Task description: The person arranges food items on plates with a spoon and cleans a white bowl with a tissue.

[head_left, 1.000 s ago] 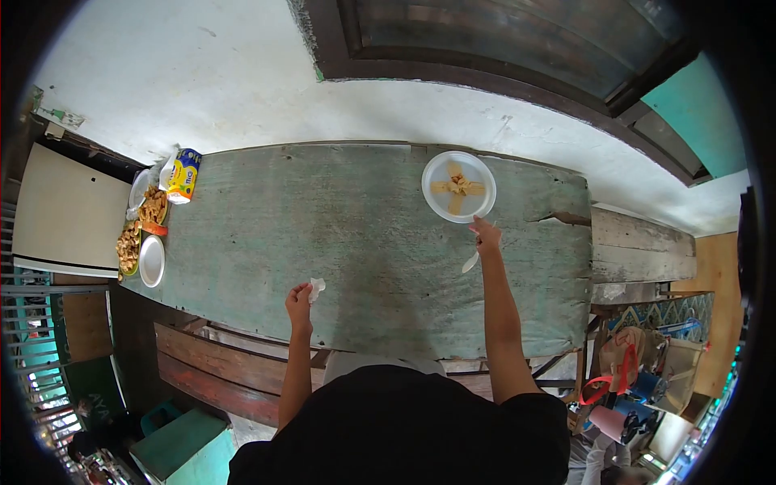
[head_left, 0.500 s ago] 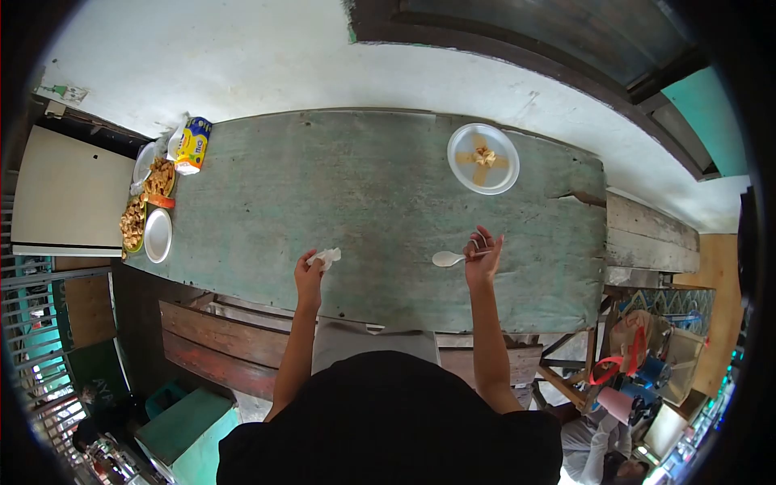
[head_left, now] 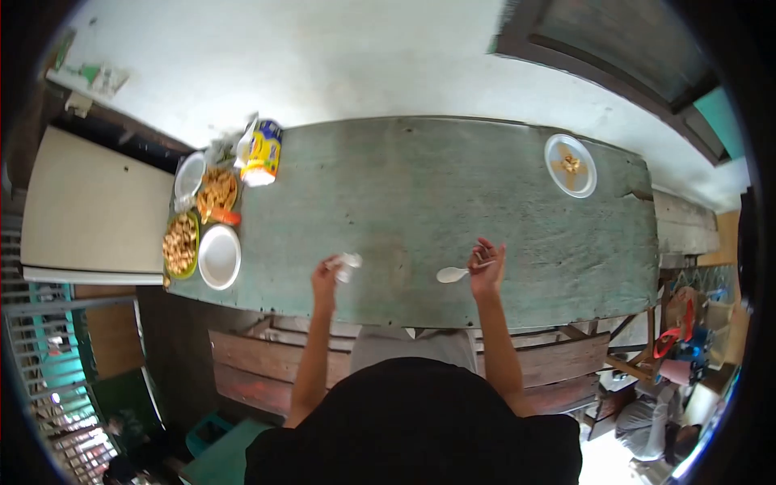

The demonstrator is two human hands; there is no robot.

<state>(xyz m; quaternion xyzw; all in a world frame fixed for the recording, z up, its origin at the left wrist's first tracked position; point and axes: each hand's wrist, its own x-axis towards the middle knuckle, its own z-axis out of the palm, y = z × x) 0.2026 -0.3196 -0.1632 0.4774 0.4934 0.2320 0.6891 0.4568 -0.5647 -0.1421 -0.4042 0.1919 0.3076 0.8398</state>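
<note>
My left hand (head_left: 324, 280) is over the near side of the green table (head_left: 388, 194), its fingers closed on a crumpled white tissue (head_left: 348, 267) that is slightly blurred. To the right, my right hand (head_left: 487, 275) grips the handle of a white plastic spoon (head_left: 452, 276). The spoon's bowl points left, towards the tissue, and a gap separates the two hands. Farther off at the right back, a white plate (head_left: 555, 153) carries tan strips laid crosswise, with small pale food pieces (head_left: 571, 164) in the middle.
At the table's left end stand a white bowl (head_left: 220, 257), a green dish of food chunks (head_left: 179, 245), a plate of brown strips (head_left: 217, 191), another white bowl (head_left: 191, 172) and a yellow-blue pack (head_left: 263, 153). A wooden bench (head_left: 259, 356) runs along the near edge. Another person (head_left: 647, 424) is at lower right.
The camera view has swung left, so the table and dishes appear farther right. Both hands keep hold of the tissue and spoon; the tissue's shape looks slightly different.
</note>
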